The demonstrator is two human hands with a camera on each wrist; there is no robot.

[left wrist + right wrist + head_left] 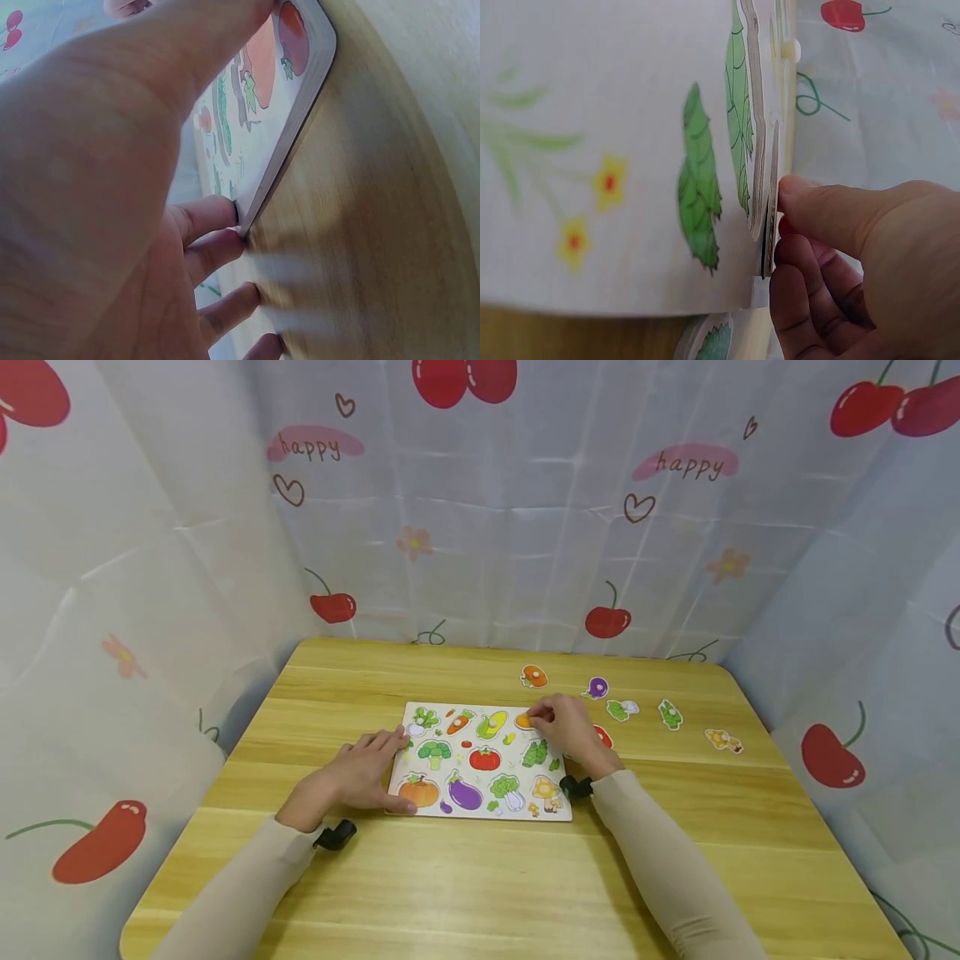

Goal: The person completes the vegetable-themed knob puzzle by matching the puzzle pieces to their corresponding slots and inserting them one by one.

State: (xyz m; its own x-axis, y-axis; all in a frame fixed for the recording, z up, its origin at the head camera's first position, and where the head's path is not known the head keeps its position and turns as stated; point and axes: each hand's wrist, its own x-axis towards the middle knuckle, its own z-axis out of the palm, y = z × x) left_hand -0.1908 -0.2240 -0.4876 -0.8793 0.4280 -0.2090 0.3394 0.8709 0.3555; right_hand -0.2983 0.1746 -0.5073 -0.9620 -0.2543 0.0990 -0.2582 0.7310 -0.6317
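Observation:
A white vegetable puzzle board lies flat on the wooden table. My left hand spans its left edge, thumb at the near corner and fingers extended to the far one. In the left wrist view two fingertips touch the board's corner, while others reach the tabletop. At the far right of the board, my right hand pinches an orange puzzle piece between thumb and fingers. The right wrist view shows a thin piece edge by the fingertips, close over the board. Knobbed turnip, carrot and corn pieces sit in the top row.
Loose pieces lie right of and behind the board: a pumpkin, an eggplant, a leafy cabbage, a green vegetable and mushrooms. A red piece is partly hidden by my right hand. A printed curtain hangs behind the table.

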